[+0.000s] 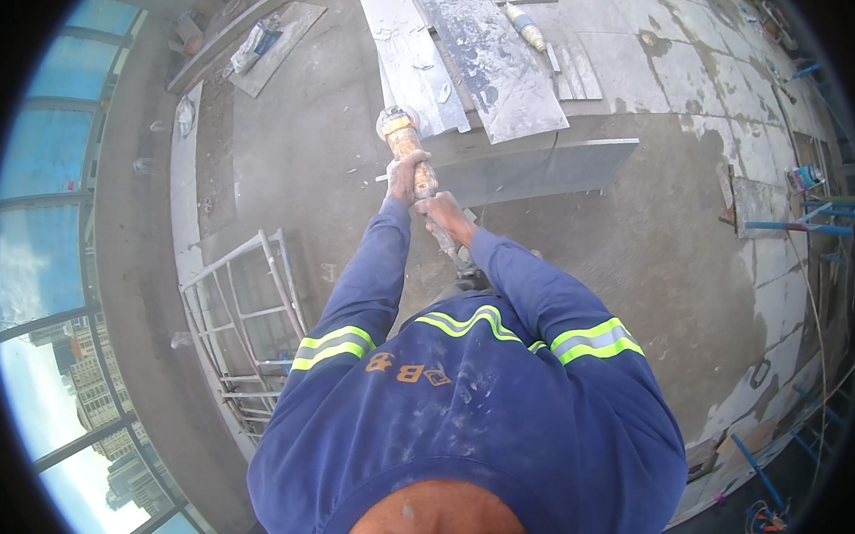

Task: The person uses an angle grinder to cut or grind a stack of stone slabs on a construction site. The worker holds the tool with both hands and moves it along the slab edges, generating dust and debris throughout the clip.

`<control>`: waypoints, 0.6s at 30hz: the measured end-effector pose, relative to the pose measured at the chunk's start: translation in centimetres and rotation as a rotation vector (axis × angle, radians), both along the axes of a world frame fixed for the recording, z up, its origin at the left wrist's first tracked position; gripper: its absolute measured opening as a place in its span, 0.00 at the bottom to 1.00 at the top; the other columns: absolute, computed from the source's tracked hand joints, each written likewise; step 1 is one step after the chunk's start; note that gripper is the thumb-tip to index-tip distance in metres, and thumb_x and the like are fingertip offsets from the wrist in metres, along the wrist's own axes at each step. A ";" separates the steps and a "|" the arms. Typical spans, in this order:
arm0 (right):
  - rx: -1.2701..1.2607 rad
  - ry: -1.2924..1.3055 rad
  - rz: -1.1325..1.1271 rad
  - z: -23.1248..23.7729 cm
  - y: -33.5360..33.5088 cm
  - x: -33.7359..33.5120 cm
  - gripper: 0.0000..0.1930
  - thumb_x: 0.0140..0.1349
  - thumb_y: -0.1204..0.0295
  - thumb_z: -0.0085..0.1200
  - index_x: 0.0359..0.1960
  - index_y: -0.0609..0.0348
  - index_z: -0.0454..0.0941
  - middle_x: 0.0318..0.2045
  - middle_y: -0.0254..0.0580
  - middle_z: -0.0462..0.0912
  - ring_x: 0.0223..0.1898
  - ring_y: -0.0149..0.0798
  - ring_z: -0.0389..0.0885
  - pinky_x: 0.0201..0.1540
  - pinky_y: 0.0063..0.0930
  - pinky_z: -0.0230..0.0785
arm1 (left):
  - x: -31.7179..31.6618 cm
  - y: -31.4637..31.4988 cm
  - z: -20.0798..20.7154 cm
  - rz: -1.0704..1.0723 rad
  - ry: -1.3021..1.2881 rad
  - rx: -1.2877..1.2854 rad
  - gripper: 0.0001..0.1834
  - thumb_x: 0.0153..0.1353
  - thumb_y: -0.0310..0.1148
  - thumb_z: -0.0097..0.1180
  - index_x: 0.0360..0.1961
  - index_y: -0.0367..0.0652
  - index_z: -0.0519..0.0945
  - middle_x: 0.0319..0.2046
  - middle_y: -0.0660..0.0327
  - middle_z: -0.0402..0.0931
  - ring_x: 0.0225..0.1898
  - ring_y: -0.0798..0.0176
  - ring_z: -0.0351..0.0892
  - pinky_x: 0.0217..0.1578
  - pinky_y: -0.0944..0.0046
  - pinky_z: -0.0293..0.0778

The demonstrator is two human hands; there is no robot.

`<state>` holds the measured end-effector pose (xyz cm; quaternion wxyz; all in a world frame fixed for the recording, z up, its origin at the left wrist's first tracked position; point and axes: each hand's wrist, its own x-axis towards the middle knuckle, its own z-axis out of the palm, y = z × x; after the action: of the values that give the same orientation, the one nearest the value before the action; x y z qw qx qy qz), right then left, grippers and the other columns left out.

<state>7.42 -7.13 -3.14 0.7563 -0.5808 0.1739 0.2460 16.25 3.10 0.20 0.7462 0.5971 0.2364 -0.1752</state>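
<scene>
Grasping the angle grinder [402, 137] with our left hand [406, 176] and right hand [449, 218], left of the grey slab [553, 173], we seem mid-work (finished and remaining portions unclear).

The floor [598, 245] is grey, dusty concrete, patched and stained, passing into pale, blotched slabs [717, 70] toward its right edge. Along its left edge runs a narrow pale strip [188, 164], with a tubular metal frame [261, 312] near it. A flat board [294, 32] lies by the far left corner. Toward the far edge, a long white panel [411, 55] and a wider, dust-smeared panel [491, 62] lie side by side; right of them are a tapered cylinder [525, 27] and some small flat pieces [580, 70]. Tangled cable [767, 526] sits by the near right corner.
</scene>
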 end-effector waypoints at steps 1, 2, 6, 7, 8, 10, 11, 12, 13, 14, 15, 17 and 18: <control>0.009 0.015 0.003 0.6 0.2 0.1 0.10 0.57 0.69 0.64 0.31 0.64 0.81 0.24 0.36 0.78 0.17 0.32 0.75 0.18 0.31 0.66 | 0.5 0.5 -0.6 0.000 -0.007 0.002 0.20 0.52 0.33 0.72 0.42 0.36 0.78 0.28 0.58 0.78 0.20 0.58 0.80 0.21 0.56 0.81; 0.017 0.030 0.006 1.1 0.3 0.3 0.10 0.57 0.69 0.65 0.32 0.64 0.81 0.24 0.37 0.78 0.17 0.32 0.74 0.18 0.31 0.66 | 1.0 0.9 -1.3 0.006 0.004 0.009 0.20 0.52 0.33 0.72 0.42 0.35 0.78 0.28 0.58 0.78 0.20 0.58 0.80 0.21 0.56 0.81; 0.064 0.086 0.053 2.0 -1.1 0.9 0.11 0.56 0.69 0.66 0.35 0.65 0.82 0.24 0.37 0.78 0.17 0.32 0.74 0.18 0.31 0.66 | 1.2 -0.3 -2.1 0.058 -0.016 0.045 0.20 0.51 0.33 0.72 0.42 0.34 0.79 0.28 0.57 0.79 0.20 0.58 0.80 0.20 0.56 0.80; 0.038 0.084 0.069 1.8 -1.3 0.9 0.11 0.56 0.69 0.66 0.35 0.64 0.82 0.25 0.37 0.78 0.17 0.32 0.75 0.18 0.32 0.67 | 1.1 -0.9 -1.7 0.078 -0.042 0.061 0.21 0.51 0.33 0.73 0.42 0.34 0.79 0.28 0.57 0.79 0.20 0.58 0.80 0.20 0.56 0.80; 0.013 0.082 0.085 1.5 -1.4 1.0 0.11 0.56 0.69 0.66 0.35 0.64 0.82 0.25 0.37 0.78 0.18 0.32 0.75 0.18 0.32 0.67 | 1.2 -1.1 -1.4 0.071 -0.036 0.059 0.20 0.51 0.33 0.73 0.42 0.34 0.79 0.28 0.57 0.79 0.20 0.58 0.80 0.20 0.57 0.79; 0.023 0.049 0.035 -0.4 -0.4 1.0 0.11 0.56 0.69 0.66 0.35 0.64 0.82 0.25 0.36 0.78 0.18 0.32 0.75 0.19 0.32 0.68 | 1.3 -0.5 -1.1 0.050 -0.029 0.070 0.20 0.51 0.32 0.72 0.42 0.34 0.79 0.28 0.58 0.79 0.20 0.59 0.80 0.20 0.57 0.79; 0.030 0.029 0.005 -1.2 0.1 1.4 0.10 0.56 0.70 0.66 0.34 0.64 0.82 0.25 0.36 0.78 0.19 0.32 0.74 0.19 0.33 0.68 | 1.6 -0.4 -0.6 0.029 -0.043 0.081 0.20 0.51 0.32 0.72 0.42 0.34 0.79 0.28 0.58 0.79 0.20 0.59 0.80 0.20 0.57 0.79; 0.047 0.018 0.001 -0.9 0.3 1.4 0.10 0.56 0.70 0.65 0.34 0.64 0.82 0.25 0.36 0.78 0.19 0.32 0.74 0.19 0.33 0.68 | 1.4 0.0 -0.6 0.019 -0.045 0.089 0.20 0.51 0.32 0.72 0.42 0.34 0.79 0.28 0.58 0.79 0.20 0.59 0.80 0.20 0.57 0.79; 0.062 0.017 -0.007 -0.3 0.4 0.8 0.10 0.55 0.70 0.65 0.34 0.64 0.83 0.25 0.36 0.78 0.19 0.32 0.74 0.19 0.33 0.68 | 0.9 0.4 -1.1 0.007 -0.037 0.094 0.20 0.51 0.32 0.72 0.42 0.34 0.79 0.28 0.58 0.79 0.20 0.59 0.80 0.20 0.57 0.80; 0.077 0.016 -0.015 0.4 0.6 0.3 0.09 0.55 0.70 0.65 0.33 0.64 0.83 0.25 0.36 0.78 0.19 0.32 0.74 0.20 0.33 0.68 | 0.6 0.8 -1.5 0.014 -0.033 0.093 0.20 0.51 0.32 0.72 0.42 0.34 0.79 0.28 0.58 0.79 0.20 0.59 0.80 0.20 0.57 0.80; 0.056 0.009 -0.018 0.4 0.7 1.1 0.09 0.55 0.70 0.65 0.33 0.64 0.83 0.25 0.36 0.78 0.20 0.32 0.74 0.20 0.33 0.69 | 1.1 0.9 -1.0 0.017 -0.050 0.091 0.20 0.51 0.32 0.72 0.42 0.35 0.79 0.28 0.58 0.79 0.20 0.59 0.80 0.20 0.57 0.80; 0.018 0.019 -0.031 -0.8 1.2 1.5 0.09 0.55 0.70 0.65 0.32 0.64 0.83 0.25 0.36 0.77 0.20 0.32 0.73 0.20 0.32 0.69 | 1.1 0.7 -0.8 -0.004 -0.061 0.105 0.19 0.51 0.32 0.72 0.41 0.35 0.79 0.27 0.58 0.79 0.19 0.59 0.80 0.20 0.57 0.80; 0.034 0.023 -0.022 -0.4 1.2 1.2 0.09 0.55 0.70 0.65 0.32 0.64 0.83 0.25 0.35 0.77 0.20 0.32 0.74 0.20 0.32 0.69 | 1.2 0.7 -0.8 -0.012 -0.062 0.117 0.19 0.52 0.32 0.72 0.41 0.35 0.79 0.27 0.58 0.79 0.19 0.59 0.80 0.19 0.58 0.80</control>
<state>8.62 -5.94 -3.58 0.7668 -0.5629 0.1844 0.2473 17.49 3.79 -0.57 0.7158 0.6464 0.2195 -0.1471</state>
